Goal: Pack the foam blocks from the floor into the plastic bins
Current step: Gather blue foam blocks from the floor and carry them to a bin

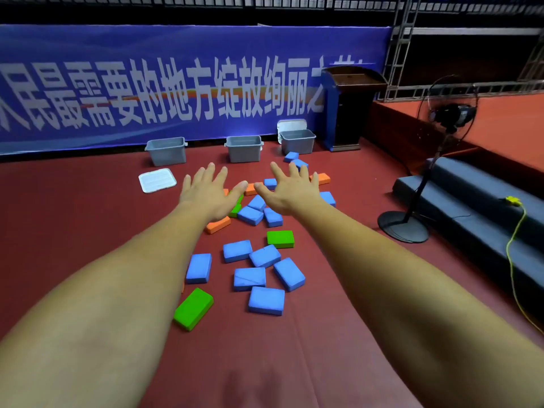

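Several foam blocks lie scattered on the red floor: blue blocks (266, 300), green blocks (193, 308) and orange blocks (218, 224). Three grey plastic bins stand in a row by the banner: left bin (167, 151), middle bin (244, 148), right bin (297, 141). My left hand (209, 191) and my right hand (290, 188) stretch forward side by side above the far blocks, fingers spread, palms down, holding nothing. The hands hide some blocks behind them.
A white bin lid (157, 179) lies on the floor left of the blocks; another lid (292, 124) leans behind the right bin. A wooden lectern (350, 107), a standing fan (407, 225), a dark bench (482, 201) with a yellow cable (513, 245) line the right side.
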The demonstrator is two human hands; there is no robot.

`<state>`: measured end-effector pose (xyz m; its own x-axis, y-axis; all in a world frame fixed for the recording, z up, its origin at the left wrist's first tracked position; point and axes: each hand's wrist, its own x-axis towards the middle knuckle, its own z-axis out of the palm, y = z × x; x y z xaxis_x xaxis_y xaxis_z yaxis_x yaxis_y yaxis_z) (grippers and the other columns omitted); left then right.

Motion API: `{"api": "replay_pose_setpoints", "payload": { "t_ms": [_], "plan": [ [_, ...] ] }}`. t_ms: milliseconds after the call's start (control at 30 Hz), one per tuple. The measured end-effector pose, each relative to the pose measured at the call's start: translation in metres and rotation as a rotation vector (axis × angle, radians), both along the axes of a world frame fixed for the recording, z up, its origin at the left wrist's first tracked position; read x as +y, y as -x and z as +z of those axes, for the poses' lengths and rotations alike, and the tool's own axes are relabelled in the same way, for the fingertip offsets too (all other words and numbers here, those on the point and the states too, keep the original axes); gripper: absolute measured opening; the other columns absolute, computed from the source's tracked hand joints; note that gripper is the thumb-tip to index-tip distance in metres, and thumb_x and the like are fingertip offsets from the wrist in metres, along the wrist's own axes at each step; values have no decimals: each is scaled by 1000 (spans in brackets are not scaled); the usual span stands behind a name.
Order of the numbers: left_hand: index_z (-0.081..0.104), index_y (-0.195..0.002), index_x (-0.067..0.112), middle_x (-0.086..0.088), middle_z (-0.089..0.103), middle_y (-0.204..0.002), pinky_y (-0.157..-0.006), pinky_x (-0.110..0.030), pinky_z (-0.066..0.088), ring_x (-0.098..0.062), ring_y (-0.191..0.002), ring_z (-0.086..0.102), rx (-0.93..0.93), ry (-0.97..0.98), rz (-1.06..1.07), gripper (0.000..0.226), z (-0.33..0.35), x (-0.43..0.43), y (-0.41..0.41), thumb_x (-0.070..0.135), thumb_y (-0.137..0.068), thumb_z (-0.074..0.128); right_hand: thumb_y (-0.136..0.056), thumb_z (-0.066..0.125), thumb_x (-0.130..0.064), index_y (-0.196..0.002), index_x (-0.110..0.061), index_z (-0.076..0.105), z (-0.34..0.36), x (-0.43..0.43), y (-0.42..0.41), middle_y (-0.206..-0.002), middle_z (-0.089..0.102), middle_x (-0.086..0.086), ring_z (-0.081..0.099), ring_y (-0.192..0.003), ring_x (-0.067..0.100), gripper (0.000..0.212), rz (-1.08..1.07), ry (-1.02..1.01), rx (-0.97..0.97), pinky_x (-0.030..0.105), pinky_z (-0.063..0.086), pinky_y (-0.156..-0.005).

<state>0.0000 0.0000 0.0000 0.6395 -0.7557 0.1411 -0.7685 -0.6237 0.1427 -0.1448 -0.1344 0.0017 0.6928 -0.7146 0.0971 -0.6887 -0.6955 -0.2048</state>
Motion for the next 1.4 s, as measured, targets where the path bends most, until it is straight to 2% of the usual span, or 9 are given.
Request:
{"api": "replay_pose_setpoints", "payload": {
  "t_ms": [333, 733, 1400],
  "plan": [
    [26, -159, 23, -6, 18, -167, -121, -51, 14, -28, -152, 19, 53, -151, 40, 85, -77, 32, -18, 77, -94, 23, -93, 29, -78, -160, -34, 19, -70, 26, -18, -165, 25, 13, 19, -151, 39, 81, 45, -50, 122, 59, 19, -118],
    [21, -161, 26, -2, 10, -169, -124, -54, -1, -25, -155, 8, 129, -217, 52, 82, -156, 39, -24, 75, -96, 15, -95, 27, -75, -162, -36, 13, -148, 38, -10, -169, 15, 12, 11, -154, 37, 79, 31, -153, 205, 57, 10, -123],
    [16, -162, 24, -3, 4, -170, -124, -51, -4, -23, -156, 2, 192, -260, 130, 80, -192, -114, -36, 72, -98, 17, -95, 24, -77, -162, -36, 10, -199, -134, -43, -169, 12, 13, 8, -154, 38, 81, 116, -240, 297, 58, 8, -123]
  ]
}}
